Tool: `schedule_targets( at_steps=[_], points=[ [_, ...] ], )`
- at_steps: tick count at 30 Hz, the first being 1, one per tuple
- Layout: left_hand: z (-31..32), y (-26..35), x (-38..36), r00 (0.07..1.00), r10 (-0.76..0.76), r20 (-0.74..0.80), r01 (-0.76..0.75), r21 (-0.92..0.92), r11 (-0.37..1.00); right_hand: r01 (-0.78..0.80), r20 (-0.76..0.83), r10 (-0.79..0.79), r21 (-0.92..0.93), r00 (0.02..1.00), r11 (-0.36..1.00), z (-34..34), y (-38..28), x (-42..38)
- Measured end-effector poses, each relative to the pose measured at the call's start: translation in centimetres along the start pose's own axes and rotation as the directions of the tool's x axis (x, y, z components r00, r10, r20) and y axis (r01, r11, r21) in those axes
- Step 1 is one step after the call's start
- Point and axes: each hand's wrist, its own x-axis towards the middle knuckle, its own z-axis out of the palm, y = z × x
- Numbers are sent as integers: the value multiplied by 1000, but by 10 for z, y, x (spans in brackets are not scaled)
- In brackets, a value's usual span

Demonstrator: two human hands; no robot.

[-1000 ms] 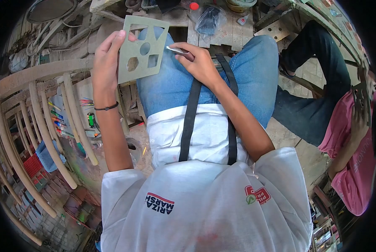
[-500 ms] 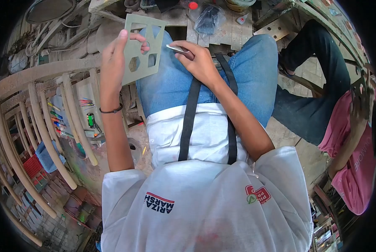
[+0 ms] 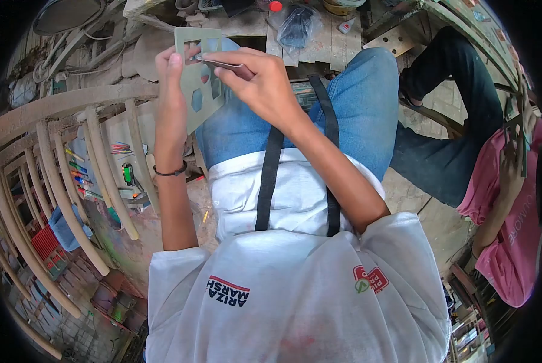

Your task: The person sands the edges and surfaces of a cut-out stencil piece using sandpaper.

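Workshop: cluttered floor and curved wooden chair parts on the left.
Lap: blue jeans beneath both hands.
Left hand: closed on the edge of a grey cut-out board, held upright over the knees.
Right hand: pinching a thin metal tool, perhaps a file, against the board.
Beyond: plank bench.

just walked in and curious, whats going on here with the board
A seated person holds a flat board with cut-out shapes upright in the left hand. The right hand pinches a thin metal tool whose tip is at one of the upper cut-outs. Beside them, another person in a pink shirt holds something up too.
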Motion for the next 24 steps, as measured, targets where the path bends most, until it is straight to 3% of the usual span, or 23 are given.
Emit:
schedule_targets(
  at_steps=[2,6,9,11,15,18,19,21,24],
  points=[
    [-1,-6,1,998,-11,61,15,-62,998,119,6,-121,-258,993,959,4,7,1],
    [1,-24,5,981,-27,193,76,-251,965,135,-36,-148,-250,988,959,10,18,0],
    [-1,-26,3,980,-22,195,62,-204,977,78,-26,-83,-160,996,984,12,8,-5],
    [0,-27,3,982,21,188,21,-218,976,79,-35,-79,17,996,997,15,-8,-7],
    [5,-34,-1,979,164,121,-127,-264,956,136,-19,-141,-160,990,978,14,9,-6],
    [9,-34,0,985,136,110,-88,-358,930,105,-32,-113,-197,993,975,13,6,-7],
    [9,-35,0,985,129,117,-79,-358,930,112,-33,-117,-121,993,986,14,-7,-7],
    [5,-35,1,979,121,162,-77,-256,964,114,-31,-115,-37,993,993,14,-5,-10],
    [5,-36,-2,982,103,155,-49,-315,948,163,5,-165,-174,986,971,10,13,-9]
  ],
)
